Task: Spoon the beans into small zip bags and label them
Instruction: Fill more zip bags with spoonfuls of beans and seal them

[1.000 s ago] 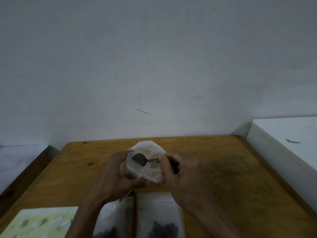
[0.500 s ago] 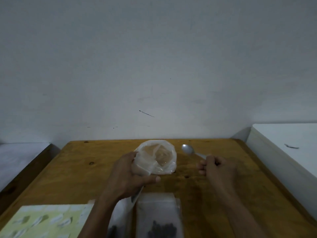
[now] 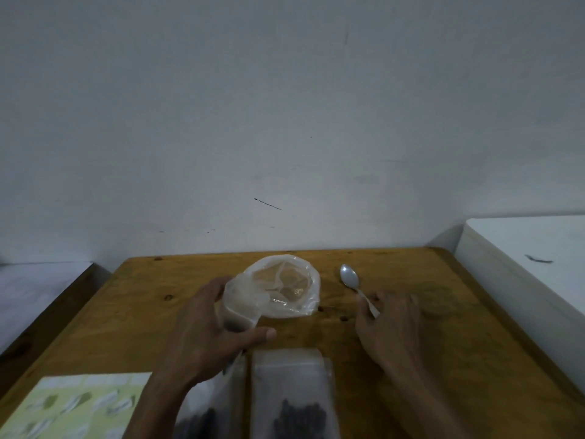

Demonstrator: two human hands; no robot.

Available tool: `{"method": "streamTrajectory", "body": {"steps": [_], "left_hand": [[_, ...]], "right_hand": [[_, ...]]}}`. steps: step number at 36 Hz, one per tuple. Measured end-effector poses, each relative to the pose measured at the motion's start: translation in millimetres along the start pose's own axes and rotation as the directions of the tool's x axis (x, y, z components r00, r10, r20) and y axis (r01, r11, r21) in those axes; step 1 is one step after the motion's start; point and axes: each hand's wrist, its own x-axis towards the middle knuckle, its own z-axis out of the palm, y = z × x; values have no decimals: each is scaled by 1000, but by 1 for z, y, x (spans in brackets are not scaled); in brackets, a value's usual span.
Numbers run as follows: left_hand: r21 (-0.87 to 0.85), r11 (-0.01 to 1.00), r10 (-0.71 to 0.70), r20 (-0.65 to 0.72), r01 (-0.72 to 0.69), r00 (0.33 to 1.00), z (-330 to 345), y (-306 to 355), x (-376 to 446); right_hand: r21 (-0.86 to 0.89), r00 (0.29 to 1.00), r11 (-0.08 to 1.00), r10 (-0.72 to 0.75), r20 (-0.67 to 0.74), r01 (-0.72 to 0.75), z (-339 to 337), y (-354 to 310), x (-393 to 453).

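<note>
L hand (image 3: 205, 331) grips the bag (image 3: 272, 288) w/ its mouth open on the table (image 3: 459, 327), R hand (image 3: 387, 321) pinches the spoon (image 3: 354, 285) handle beside it: keep mouth wide, scoop level.

Left hand (image 3: 209, 331) curls around a bag (image 3: 278, 286), thumb out; right hand (image 3: 391, 324) pinches a spoon (image 3: 351, 278) handle, knuckles up.

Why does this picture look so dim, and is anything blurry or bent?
Head view: dim, flat light, no hard shadows; small glints on the plastic bag and spoon; the zip bags at the bottom edge look soft; the wide lens splays the table edges.
</note>
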Motion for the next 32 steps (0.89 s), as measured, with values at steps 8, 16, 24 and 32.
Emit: {"method": "streamTrajectory", "body": {"steps": [8, 16, 24, 32], "left_hand": [[-96, 995, 11, -107, -22, 994, 1, 19, -3], [-157, 987, -8, -167, -19, 986, -13, 16, -8], [-542, 825, 39, -232, -163, 972, -35, 14, -13], [-625, 757, 27, -264, -192, 964, -44, 21, -17]], "right_hand": [[525, 883, 843, -330, 334, 116, -37, -92, -33], [481, 877, 814, -450, 169, 325, -28, -118, -30], [503, 855, 709, -502, -131, 493, -33, -116, -18], [763, 860, 644, -421, 288, 60, -48, -130, -23]]}}
